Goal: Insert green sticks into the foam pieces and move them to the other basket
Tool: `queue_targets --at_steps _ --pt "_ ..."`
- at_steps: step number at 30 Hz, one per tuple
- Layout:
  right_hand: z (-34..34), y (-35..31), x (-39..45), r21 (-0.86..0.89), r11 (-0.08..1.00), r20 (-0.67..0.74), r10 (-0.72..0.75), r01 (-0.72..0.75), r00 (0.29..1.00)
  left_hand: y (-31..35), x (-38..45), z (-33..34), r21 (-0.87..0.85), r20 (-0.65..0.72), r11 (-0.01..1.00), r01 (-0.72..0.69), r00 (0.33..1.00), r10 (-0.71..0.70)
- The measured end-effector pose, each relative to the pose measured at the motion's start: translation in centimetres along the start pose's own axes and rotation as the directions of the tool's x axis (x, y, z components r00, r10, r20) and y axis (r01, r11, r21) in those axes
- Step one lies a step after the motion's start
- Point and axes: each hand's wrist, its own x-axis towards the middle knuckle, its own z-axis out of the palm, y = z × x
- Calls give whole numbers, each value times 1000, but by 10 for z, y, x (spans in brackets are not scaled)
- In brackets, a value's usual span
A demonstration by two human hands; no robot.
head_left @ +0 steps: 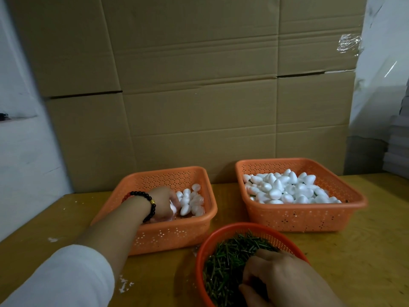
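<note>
Smooth white egg-shaped foam pieces (pixel 190 202) are reached by the left hand (pixel 162 203) inside the perforated orange left basket (pixel 168 233); its grip cannot be told. Thin green sticks (pixel 228 260) in the round basket (pixel 200 253) are gripped by the right hand (pixel 274 278).

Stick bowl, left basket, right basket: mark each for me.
Stick bowl (pixel 223 234), head view, far rim.
Left basket (pixel 174 234), head view, front wall.
Right basket (pixel 305 218), head view, front wall.
</note>
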Motion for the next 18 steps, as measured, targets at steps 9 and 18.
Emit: queue_targets --at_steps 9,18 --pt "1 2 1 2 1000 11 -13 13 1000 46 -71 6 -834 -322 461 -302 946 35" --pt "-1 -1 1 -22 1000 30 1 -1 1000 92 -124 34 -875 -386 240 -422 904 183"
